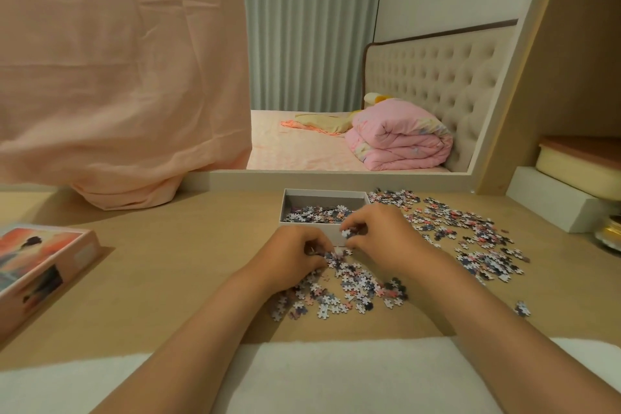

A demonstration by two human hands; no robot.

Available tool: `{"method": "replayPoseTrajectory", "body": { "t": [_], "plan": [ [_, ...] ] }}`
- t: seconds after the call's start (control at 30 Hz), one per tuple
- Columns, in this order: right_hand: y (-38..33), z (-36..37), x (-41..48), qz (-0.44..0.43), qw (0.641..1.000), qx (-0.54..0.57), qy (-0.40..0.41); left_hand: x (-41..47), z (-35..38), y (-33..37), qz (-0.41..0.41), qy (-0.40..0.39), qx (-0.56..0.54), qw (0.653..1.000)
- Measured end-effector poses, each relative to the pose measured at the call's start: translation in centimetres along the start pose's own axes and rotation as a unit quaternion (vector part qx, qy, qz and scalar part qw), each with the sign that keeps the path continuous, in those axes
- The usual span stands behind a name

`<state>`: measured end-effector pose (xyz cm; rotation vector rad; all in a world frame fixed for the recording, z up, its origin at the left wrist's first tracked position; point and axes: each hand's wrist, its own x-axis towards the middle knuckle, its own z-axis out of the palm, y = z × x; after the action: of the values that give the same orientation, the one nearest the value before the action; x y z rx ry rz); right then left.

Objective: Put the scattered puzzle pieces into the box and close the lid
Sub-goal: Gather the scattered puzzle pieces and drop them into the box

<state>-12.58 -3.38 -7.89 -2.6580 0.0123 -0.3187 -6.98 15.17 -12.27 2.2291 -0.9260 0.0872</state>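
Note:
A white open box (324,196) stands at the back of the wooden desk, partly filled with puzzle pieces. Loose puzzle pieces (349,292) lie in a heap just in front of it, and more pieces (470,232) spread to the right. My left hand (295,255) curls its fingers round a clump of pieces at the heap's far edge. My right hand (379,232) pinches a few pieces by the box's front wall. The box lid (40,262), printed with a picture, lies at the desk's left edge.
A peach cloth (117,77) hangs down to the desk at the back left. A mirror behind the desk reflects a bed. A white block (551,202) with a cream container sits at the right. A white towel (319,376) covers the near edge.

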Motion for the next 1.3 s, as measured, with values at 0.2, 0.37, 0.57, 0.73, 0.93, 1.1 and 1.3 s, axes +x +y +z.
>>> {"method": "replayPoseTrajectory", "body": {
  "t": [0.2, 0.37, 0.57, 0.73, 0.93, 1.1, 1.3],
  "plan": [
    [-0.4, -1.2, 3.5, 0.02, 0.99, 0.082, 0.113, 0.9, -1.3, 0.3, -0.049, 0.059, -0.175, 0.982],
    [0.5, 1.0, 4.8, -0.01, 0.995, 0.066, 0.068, 3.1, -2.9, 0.2, -0.045, 0.129, -0.235, 0.962],
    [2.2, 1.3, 5.2, -0.019, 0.993, 0.081, 0.088, 7.6, -2.3, -1.1, -0.05, 0.152, -0.147, 0.976],
    [2.8, 1.4, 5.0, -0.03, 0.994, 0.061, 0.086, 8.9, -1.2, -0.8, -0.022, -0.01, 0.135, 0.991],
    [2.4, 1.2, 4.6, -0.07, 0.992, 0.047, 0.09, 7.6, -2.6, -0.3, -0.01, 0.038, 0.126, 0.991],
    [1.2, 1.0, 3.3, -0.162, 0.984, 0.029, 0.065, 3.1, -4.2, 0.3, 0.059, 0.113, 0.13, 0.983],
    [-0.8, 0.2, 0.4, -0.168, 0.984, -0.048, -0.047, -1.4, -4.5, 0.1, -0.002, -0.082, 0.175, 0.981]
  ]
}}
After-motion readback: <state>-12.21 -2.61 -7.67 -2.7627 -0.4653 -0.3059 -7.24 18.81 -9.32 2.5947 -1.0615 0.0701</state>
